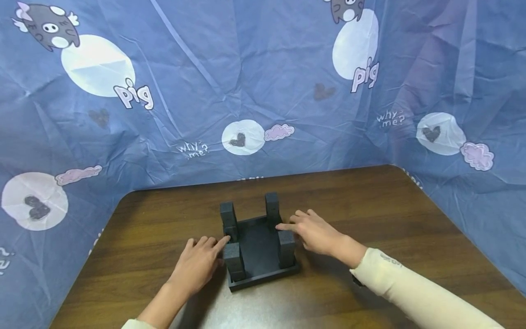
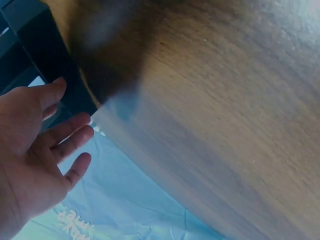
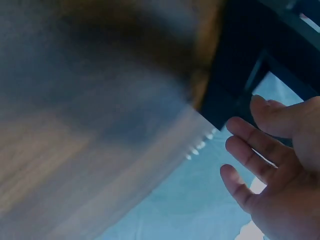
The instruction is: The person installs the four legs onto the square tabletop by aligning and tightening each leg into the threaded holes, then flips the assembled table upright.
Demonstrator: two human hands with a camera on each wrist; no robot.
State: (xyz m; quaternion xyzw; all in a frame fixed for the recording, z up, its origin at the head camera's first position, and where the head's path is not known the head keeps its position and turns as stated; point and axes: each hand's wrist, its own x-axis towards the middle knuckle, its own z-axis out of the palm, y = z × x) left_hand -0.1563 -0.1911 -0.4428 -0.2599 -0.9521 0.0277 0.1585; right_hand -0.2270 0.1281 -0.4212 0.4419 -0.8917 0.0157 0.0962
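A black tray-like piece (image 1: 259, 251) with a low rim lies on the table, block-shaped posts standing up at its corners, much like a small upturned table. My left hand (image 1: 199, 260) is at its left side, the index finger stretched to the edge between the two left posts. At the right side, my right hand (image 1: 314, 230) points its index finger over the edge between the two right posts. Both wrist views show loosely spread fingers beside the black side wall (image 2: 50, 45). Whether the fingertips press on the piece, I cannot tell.
The brown wooden table (image 1: 164, 219) has rounded far corners. Behind and beside it hangs a blue sheet (image 1: 197, 68) printed with pigs, hearts and words. A small dark object (image 1: 356, 279) shows under the right sleeve cuff.
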